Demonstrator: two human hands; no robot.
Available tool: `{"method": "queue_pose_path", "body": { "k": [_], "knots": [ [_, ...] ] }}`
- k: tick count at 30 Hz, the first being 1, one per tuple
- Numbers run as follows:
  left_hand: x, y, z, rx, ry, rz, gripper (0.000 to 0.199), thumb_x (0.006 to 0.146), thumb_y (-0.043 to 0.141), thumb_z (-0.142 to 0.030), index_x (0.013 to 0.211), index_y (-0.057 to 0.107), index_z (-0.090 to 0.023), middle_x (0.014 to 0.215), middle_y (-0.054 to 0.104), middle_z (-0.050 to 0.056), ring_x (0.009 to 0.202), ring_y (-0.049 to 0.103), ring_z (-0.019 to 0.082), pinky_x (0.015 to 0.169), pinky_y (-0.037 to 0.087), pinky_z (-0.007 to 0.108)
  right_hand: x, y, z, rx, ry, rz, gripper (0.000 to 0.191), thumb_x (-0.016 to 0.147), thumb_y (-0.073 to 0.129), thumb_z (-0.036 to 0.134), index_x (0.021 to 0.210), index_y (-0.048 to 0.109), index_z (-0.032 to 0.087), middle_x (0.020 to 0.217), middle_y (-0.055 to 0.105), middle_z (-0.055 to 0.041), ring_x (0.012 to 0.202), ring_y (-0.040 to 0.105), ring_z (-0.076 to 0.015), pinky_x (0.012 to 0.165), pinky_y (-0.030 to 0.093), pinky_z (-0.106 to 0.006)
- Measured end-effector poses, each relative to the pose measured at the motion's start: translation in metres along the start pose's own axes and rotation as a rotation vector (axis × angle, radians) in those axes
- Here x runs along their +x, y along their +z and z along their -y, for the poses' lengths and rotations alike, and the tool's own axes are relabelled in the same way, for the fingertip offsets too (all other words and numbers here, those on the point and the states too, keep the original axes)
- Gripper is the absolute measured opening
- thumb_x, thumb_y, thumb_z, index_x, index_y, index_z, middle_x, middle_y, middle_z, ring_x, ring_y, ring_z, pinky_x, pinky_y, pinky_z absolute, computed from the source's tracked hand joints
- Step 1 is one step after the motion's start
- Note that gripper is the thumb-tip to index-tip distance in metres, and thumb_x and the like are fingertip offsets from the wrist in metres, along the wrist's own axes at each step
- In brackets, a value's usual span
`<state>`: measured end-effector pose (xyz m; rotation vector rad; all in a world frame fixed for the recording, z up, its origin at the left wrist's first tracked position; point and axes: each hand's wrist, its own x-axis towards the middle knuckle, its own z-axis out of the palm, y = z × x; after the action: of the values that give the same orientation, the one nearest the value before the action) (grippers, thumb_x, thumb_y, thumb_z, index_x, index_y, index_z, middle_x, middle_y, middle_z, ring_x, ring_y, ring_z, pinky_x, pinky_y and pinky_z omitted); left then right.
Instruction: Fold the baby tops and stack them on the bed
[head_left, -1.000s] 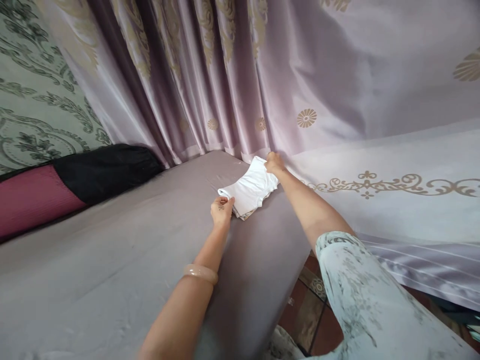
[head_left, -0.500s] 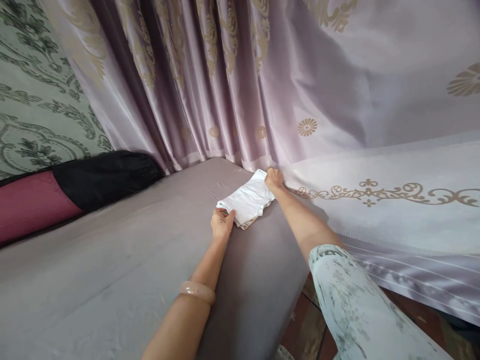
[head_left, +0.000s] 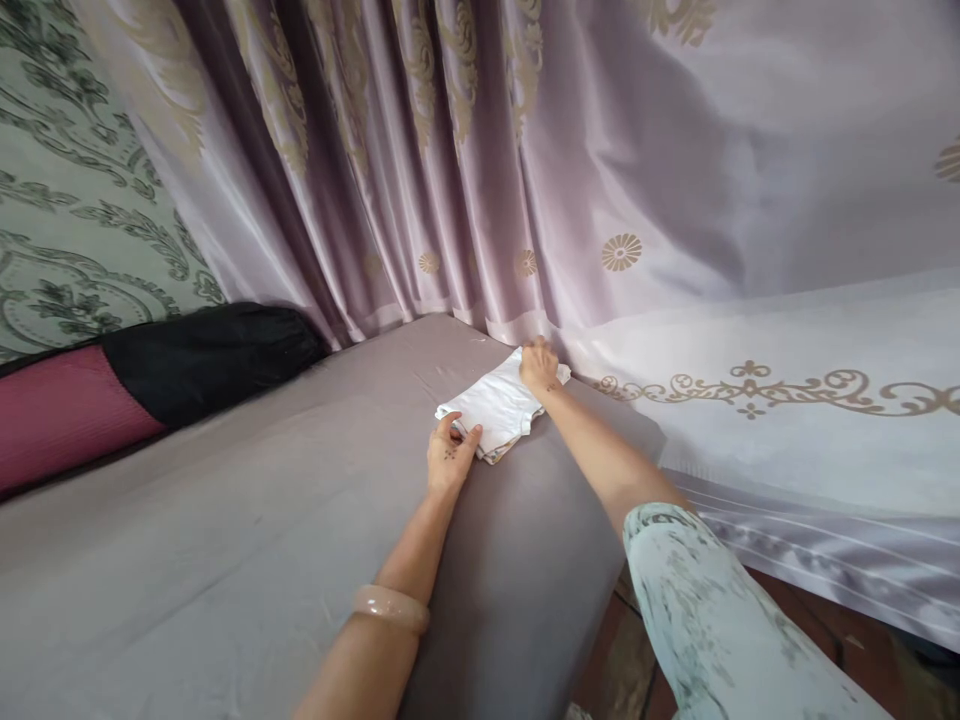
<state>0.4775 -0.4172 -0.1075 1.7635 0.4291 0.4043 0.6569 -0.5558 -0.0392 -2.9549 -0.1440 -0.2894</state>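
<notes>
A small white folded garment [head_left: 495,402], likely a shirt, lies flat on the grey-covered bed near its far corner. Patterned cloth shows beneath its near edge, so several layers seem stacked. At the near left end, my left hand [head_left: 451,455] rests against the edge, thumb and fingers apart. My right hand [head_left: 539,366] is over the far right end, fingers curled down onto the cloth; a bit of white fabric pokes out to its right. The fingertips of my right hand are hidden and slightly blurred.
Purple curtains [head_left: 480,220] with gold patterns hang along the far side and right. On the left, a black and dark-pink long bag [head_left: 210,360] lies by the patterned wall [head_left: 82,200]. The bed's [head_left: 187,560] right edge drops to a tiled floor [head_left: 622,650].
My right hand has moved slightly left over the garment from its far right edge, exposing fabric beyond it. My left fingers have loosened and spread at the near edge.
</notes>
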Motion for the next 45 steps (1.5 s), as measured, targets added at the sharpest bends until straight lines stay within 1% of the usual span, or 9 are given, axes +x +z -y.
{"method": "queue_pose_path", "body": {
  "k": [4,7,12,21,24,28,39,42,45],
  "knots": [
    [-0.006,-0.002,-0.007,0.113,0.005,-0.021,0.052,0.070,0.076,-0.041,0.117,0.065,-0.023,0.097,0.049,0.003,0.075,0.052,0.013,0.084,0.048,0.032,0.000,0.008,-0.001,-0.045,-0.253,0.151,0.053,0.102,0.020,0.038,0.138,0.051,0.015,0.154,0.037,-0.0130,0.142,0.026,-0.0300,0.114,0.021,-0.051],
    [-0.008,-0.003,-0.010,0.172,0.012,0.015,0.058,0.069,0.077,-0.042,0.122,0.064,-0.022,0.103,0.046,0.006,0.088,0.054,0.018,0.090,0.047,0.035,0.002,0.015,-0.008,-0.035,-0.214,0.260,0.059,0.102,0.011,0.042,0.148,0.038,0.018,0.161,0.024,-0.0063,0.147,0.014,-0.0284,0.115,0.013,-0.056],
    [-0.006,-0.002,-0.010,0.212,0.024,0.052,0.066,0.066,0.078,-0.045,0.124,0.063,-0.017,0.105,0.046,0.009,0.100,0.053,0.023,0.094,0.045,0.037,0.002,0.020,-0.014,-0.017,-0.183,0.280,0.059,0.101,0.010,0.044,0.150,0.033,0.022,0.162,0.020,-0.0049,0.147,0.016,-0.0279,0.115,0.015,-0.057],
    [-0.004,-0.001,-0.008,0.193,0.011,0.052,0.067,0.064,0.079,-0.046,0.123,0.063,-0.018,0.105,0.049,0.009,0.099,0.055,0.023,0.091,0.047,0.036,-0.006,0.006,-0.005,0.007,-0.186,0.244,0.061,0.101,0.010,0.043,0.150,0.034,0.016,0.161,0.023,-0.0079,0.147,0.016,-0.0301,0.116,0.014,-0.058],
    [-0.004,0.000,-0.005,0.182,0.045,0.039,0.067,0.063,0.080,-0.046,0.122,0.064,-0.018,0.104,0.050,0.008,0.098,0.056,0.022,0.090,0.047,0.036,-0.023,0.001,0.009,0.054,-0.320,0.193,0.062,0.101,0.010,0.043,0.150,0.035,0.016,0.160,0.024,-0.0082,0.148,0.011,-0.0287,0.117,0.009,-0.059],
    [-0.004,0.000,-0.004,0.185,0.073,0.040,0.068,0.063,0.081,-0.048,0.122,0.064,-0.018,0.102,0.050,0.008,0.096,0.057,0.023,0.089,0.048,0.037,-0.048,0.004,0.022,0.077,-0.510,0.256,0.060,0.101,0.012,0.043,0.150,0.036,0.019,0.160,0.026,-0.0054,0.148,0.013,-0.0257,0.117,0.007,-0.058],
    [-0.004,-0.001,-0.005,0.171,0.075,0.049,0.069,0.061,0.083,-0.048,0.120,0.064,-0.020,0.102,0.051,0.007,0.098,0.056,0.022,0.092,0.047,0.037,-0.052,0.017,0.023,0.006,-0.501,0.229,0.055,0.102,0.014,0.039,0.147,0.041,0.021,0.158,0.030,-0.0056,0.146,0.019,-0.0251,0.116,0.012,-0.058],
    [-0.003,-0.002,-0.007,0.118,0.030,0.030,0.055,0.069,0.078,-0.040,0.117,0.065,-0.018,0.101,0.053,0.007,0.089,0.058,0.019,0.089,0.048,0.034,-0.058,0.011,0.026,0.016,-0.507,0.231,0.056,0.101,0.015,0.039,0.147,0.040,0.019,0.159,0.029,-0.0075,0.147,0.018,-0.0263,0.116,0.011,-0.058],
    [-0.002,-0.005,-0.010,-0.017,-0.057,-0.031,0.029,0.086,0.059,-0.034,0.107,0.066,-0.016,0.094,0.058,0.006,0.081,0.058,0.017,0.084,0.049,0.032,-0.071,0.005,0.031,0.056,-0.589,0.193,0.056,0.101,0.016,0.038,0.148,0.039,0.018,0.159,0.027,-0.0078,0.148,0.016,-0.0249,0.118,0.008,-0.055]
  ]
}}
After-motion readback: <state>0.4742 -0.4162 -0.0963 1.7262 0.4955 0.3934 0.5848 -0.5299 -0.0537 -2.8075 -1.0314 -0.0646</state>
